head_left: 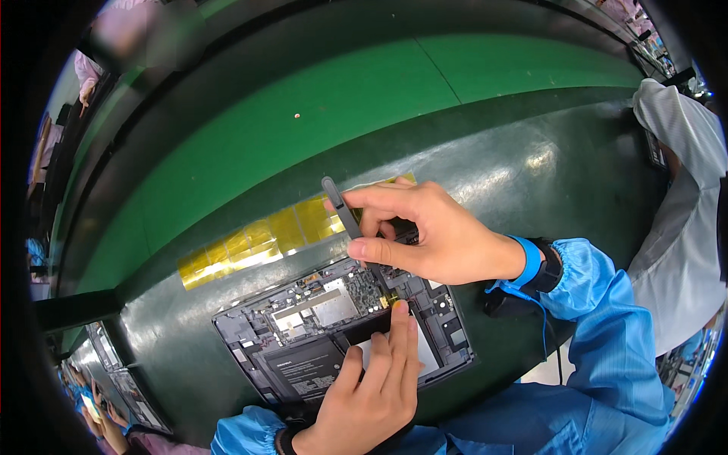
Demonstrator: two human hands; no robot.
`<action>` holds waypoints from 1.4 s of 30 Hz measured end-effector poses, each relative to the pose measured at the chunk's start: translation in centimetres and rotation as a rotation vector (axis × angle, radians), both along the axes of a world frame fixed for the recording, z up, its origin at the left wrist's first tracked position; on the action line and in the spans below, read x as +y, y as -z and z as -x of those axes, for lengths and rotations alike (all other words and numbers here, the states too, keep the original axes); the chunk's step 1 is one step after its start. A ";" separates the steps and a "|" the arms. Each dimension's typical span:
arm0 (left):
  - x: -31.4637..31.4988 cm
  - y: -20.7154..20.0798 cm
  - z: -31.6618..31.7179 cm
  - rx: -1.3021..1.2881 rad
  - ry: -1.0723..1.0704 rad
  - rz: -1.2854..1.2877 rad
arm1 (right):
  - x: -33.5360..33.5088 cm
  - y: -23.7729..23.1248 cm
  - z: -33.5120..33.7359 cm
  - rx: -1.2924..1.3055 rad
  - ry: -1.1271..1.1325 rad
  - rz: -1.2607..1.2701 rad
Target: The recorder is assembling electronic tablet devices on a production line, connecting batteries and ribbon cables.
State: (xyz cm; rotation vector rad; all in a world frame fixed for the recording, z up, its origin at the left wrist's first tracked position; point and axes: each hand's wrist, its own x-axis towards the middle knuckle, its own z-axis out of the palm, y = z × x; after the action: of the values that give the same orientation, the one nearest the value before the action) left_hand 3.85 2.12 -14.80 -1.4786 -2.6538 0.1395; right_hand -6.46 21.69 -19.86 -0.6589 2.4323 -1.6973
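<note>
Nearest you, your left hand (368, 383) lay over the opened flat electronic device (236, 327), its fingers stretched out and the index fingertip touching near a small yellow patch on the circuitry. The black battery (303, 369) showed to the left of that hand. The device lay on the dark green tabletop (182, 337). Just beyond, your right hand (432, 239), with a blue wrist strap (529, 259), gripped a dark tweezer-like tool (346, 216), tilted, its lower end by your left index fingertip. Farther off lay yellow tape (254, 244), then a brighter green strip (341, 87).
</note>
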 end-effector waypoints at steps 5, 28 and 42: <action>-0.1 0.0 -0.4 0.107 0.040 0.055 | -0.3 0.4 0.1 0.031 -0.024 0.002; -0.2 0.4 0.1 0.092 0.097 0.065 | -0.3 -0.2 -0.1 0.066 -0.036 -0.079; 0.1 -0.1 0.0 0.111 0.094 0.087 | -0.1 -0.5 -0.1 -0.082 -0.001 0.071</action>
State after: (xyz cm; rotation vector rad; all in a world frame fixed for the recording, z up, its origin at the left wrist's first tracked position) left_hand 3.88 2.21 -14.66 -1.5693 -2.5164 0.3235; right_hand -6.35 21.63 -19.36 -0.5858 2.3262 -1.7814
